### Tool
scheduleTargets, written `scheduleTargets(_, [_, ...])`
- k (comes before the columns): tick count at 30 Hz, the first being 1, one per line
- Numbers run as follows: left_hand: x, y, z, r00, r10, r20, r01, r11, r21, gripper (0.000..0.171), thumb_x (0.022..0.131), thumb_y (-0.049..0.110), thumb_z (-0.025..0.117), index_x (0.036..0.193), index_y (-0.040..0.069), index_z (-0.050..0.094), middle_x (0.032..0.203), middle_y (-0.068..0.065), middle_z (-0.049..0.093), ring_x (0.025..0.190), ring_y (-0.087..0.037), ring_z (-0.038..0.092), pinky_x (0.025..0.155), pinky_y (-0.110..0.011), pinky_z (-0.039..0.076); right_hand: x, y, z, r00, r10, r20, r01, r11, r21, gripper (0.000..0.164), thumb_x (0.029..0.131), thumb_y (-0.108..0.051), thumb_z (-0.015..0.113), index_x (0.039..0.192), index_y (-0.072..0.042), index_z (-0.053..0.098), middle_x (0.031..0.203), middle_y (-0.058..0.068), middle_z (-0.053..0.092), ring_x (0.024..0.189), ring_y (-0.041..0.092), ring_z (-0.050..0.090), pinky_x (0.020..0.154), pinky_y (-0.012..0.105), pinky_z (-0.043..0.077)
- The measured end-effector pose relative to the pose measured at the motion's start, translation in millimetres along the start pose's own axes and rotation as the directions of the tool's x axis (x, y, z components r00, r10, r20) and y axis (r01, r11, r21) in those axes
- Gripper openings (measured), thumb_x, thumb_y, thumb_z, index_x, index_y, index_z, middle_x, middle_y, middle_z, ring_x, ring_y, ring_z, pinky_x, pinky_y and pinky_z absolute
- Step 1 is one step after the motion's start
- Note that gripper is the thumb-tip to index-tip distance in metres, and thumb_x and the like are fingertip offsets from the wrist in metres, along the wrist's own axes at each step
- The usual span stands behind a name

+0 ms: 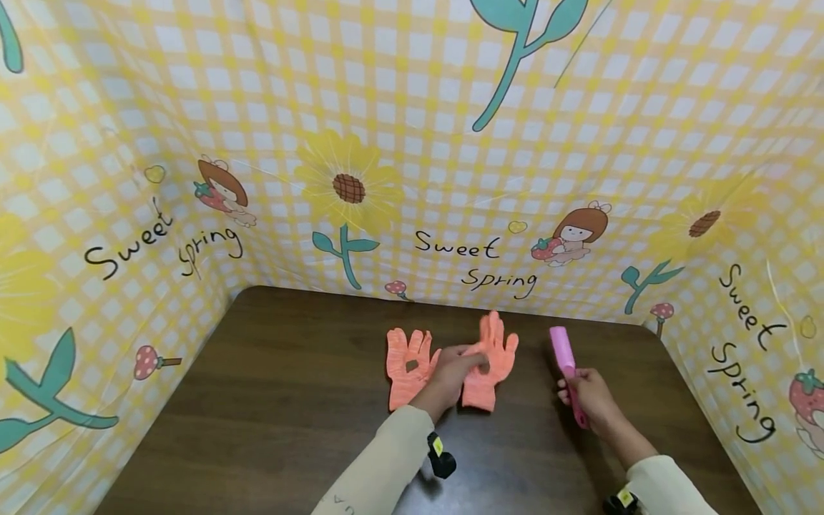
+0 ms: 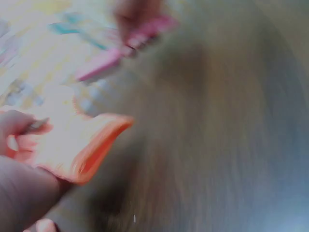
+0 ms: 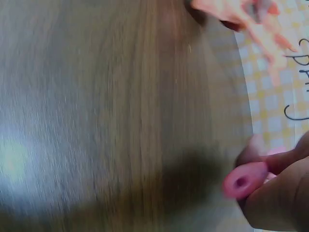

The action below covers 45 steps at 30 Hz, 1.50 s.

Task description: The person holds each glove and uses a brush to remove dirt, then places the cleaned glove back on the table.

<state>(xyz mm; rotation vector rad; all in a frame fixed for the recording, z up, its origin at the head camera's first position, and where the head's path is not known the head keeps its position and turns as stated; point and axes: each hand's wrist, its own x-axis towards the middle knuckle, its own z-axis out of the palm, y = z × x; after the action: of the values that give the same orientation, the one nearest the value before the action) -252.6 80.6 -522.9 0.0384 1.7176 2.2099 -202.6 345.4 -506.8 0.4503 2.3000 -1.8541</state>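
Observation:
My left hand pinches an orange knitted glove, with the thumb over its palm and the fingers behind it. In the left wrist view the glove's cuff hangs above the tabletop. A matching orange glove with a dark spot on its palm lies to the left, partly covered by my left hand. My right hand grips the handle of a pink brush-like tool, whose long flat head points away from me. The handle's end has a hanging hole. Any bristles are hidden.
A dark brown wooden table lies under both hands. Yellow checked cloth with printed flowers and words surrounds its back and sides. Both forearms wear pale sleeves, with a black wrist camera below the left one.

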Motion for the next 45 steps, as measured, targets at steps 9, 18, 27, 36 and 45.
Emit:
scheduleTargets(9, [8.3,20.5,-2.0,0.974,-0.225,0.042,0.187,0.68,-0.709,0.036,0.097,0.006,0.061,0.131,0.005,0.051,0.125,-0.003,0.058,0.117,-0.016,0.054,0.104,-0.03,0.045,-18.6,-32.4,25.1,0.998,-0.047,-0.044,0.052,0.992,0.111,0.035,0.11,-0.018,0.041,0.136,0.003,0.029,0.09,-0.008,0.06,0.066,0.004,0.053,0.06,0.018,0.05])
scheduleTargets(18, [6.4,30.8,6.5,0.987,-0.152,-0.054,0.117,0.906,-0.407,0.057,0.101,0.011,0.062,0.15,-0.007,0.037,0.161,-0.018,0.036,0.151,-0.03,0.033,0.122,-0.044,0.034,-45.3,-63.1,53.0,0.994,-0.106,-0.013,0.107,0.989,0.106,0.034,0.109,-0.025,0.045,0.132,-0.002,0.034,0.09,-0.005,0.063,0.057,0.006,0.053,0.049,0.021,0.048])
scheduleTargets(27, [4.0,36.5,17.0,0.991,-0.126,0.039,0.129,0.874,-0.469,0.07,0.105,0.015,0.05,0.16,-0.006,0.011,0.171,-0.019,0.004,0.159,-0.035,0.0,0.129,-0.053,0.006,-65.3,-74.9,76.1,0.982,-0.159,0.105,0.156,0.987,0.037,0.034,0.108,-0.023,0.048,0.129,0.002,0.036,0.086,0.003,0.06,0.05,0.011,0.048,0.044,0.026,0.045])
scheduleTargets(36, [-0.4,36.8,16.2,0.99,-0.076,0.12,0.129,0.831,-0.54,0.083,0.087,-0.017,0.039,0.159,-0.005,-0.002,0.167,-0.014,0.005,0.146,-0.027,0.016,0.118,-0.039,0.024,-66.5,-75.4,87.6,0.989,-0.098,0.113,0.096,0.995,0.017,0.032,0.108,-0.023,0.05,0.126,0.002,0.041,0.078,0.002,0.054,0.047,0.01,0.037,0.04,0.022,0.032])
scheduleTargets(45, [-2.7,33.9,12.1,0.991,-0.062,0.118,0.115,0.846,-0.521,0.088,0.088,-0.013,0.036,0.159,-0.003,-0.016,0.169,-0.019,-0.007,0.155,-0.028,-0.006,0.129,-0.045,0.004,-68.7,-79.2,87.4,0.993,-0.093,0.077,0.093,0.996,0.011,0.034,0.108,-0.023,0.05,0.128,0.003,0.043,0.079,0.003,0.054,0.049,0.009,0.037,0.041,0.022,0.031])
